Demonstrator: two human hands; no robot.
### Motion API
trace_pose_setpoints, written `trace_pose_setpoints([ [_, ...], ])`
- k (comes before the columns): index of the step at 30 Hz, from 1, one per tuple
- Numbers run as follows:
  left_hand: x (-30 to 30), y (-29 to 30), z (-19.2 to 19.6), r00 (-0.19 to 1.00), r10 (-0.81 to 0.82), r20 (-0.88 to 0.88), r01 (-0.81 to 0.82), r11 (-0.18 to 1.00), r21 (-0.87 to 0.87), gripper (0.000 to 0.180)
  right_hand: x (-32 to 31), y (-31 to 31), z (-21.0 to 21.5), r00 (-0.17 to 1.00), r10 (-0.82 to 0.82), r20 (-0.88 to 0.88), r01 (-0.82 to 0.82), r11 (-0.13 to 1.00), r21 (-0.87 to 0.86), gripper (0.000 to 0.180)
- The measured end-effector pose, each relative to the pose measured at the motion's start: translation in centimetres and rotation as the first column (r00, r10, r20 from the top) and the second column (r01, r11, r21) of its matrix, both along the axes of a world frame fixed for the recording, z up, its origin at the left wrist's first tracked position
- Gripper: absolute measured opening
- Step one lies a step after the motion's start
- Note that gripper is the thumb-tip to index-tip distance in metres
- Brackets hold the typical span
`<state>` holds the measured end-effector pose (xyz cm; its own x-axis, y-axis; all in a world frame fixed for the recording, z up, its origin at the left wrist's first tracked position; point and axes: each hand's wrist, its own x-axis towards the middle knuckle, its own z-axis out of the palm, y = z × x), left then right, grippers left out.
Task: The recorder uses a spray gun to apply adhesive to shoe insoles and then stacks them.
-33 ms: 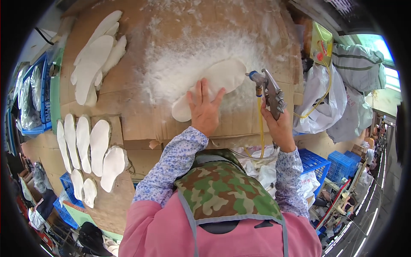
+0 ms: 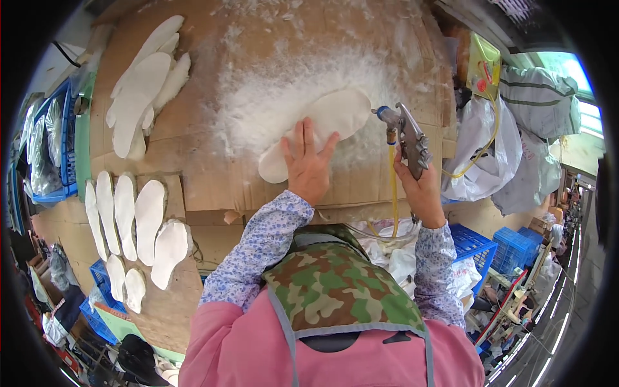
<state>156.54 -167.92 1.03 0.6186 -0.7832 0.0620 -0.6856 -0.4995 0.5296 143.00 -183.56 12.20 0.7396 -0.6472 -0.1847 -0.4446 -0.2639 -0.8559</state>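
Note:
A white insole (image 2: 342, 113) lies slantwise on the cardboard-covered bench, its heel end toward the lower left. My left hand (image 2: 308, 169) rests on its lower middle, with the fingers spread and pressed flat. In my right hand (image 2: 422, 190) is a metal spray gun (image 2: 411, 142), gripped by its handle. The gun's nozzle points left at the wide end of the insole, a small gap away. A yellow hose (image 2: 394, 193) runs down from the gun. White overspray fuzz (image 2: 258, 97) surrounds the insole.
A stack of white insoles (image 2: 143, 84) lies at the far left. Several insoles (image 2: 150, 219) are set out side by side on a board nearer me. Blue crates (image 2: 474, 248) stand at the right, beside white bags (image 2: 487, 148) and a yellow container (image 2: 483, 61).

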Motion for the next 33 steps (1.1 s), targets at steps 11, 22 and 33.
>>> trace_pose_setpoints([
  [11, 0.1, 3.7, 0.8, 1.000, 0.017, 0.002, -0.017, 0.999, 0.037, 0.064, 0.5, 2.3, 0.0, 0.999, 0.046, 0.011, -0.047, 0.995, 0.085, 0.020],
  [22, -0.5, 9.1, 1.1, 0.999, 0.043, -0.019, -0.041, 0.995, 0.093, 0.061, 1.3, 5.0, -0.3, 0.982, 0.176, -0.067, -0.168, 0.979, 0.111, 0.021],
  [33, -1.5, 11.9, 1.1, 0.993, 0.088, -0.076, -0.080, 0.991, 0.104, 0.063, 1.5, 9.1, 0.5, 0.943, 0.293, -0.157, -0.260, 0.945, 0.200, 0.019],
])
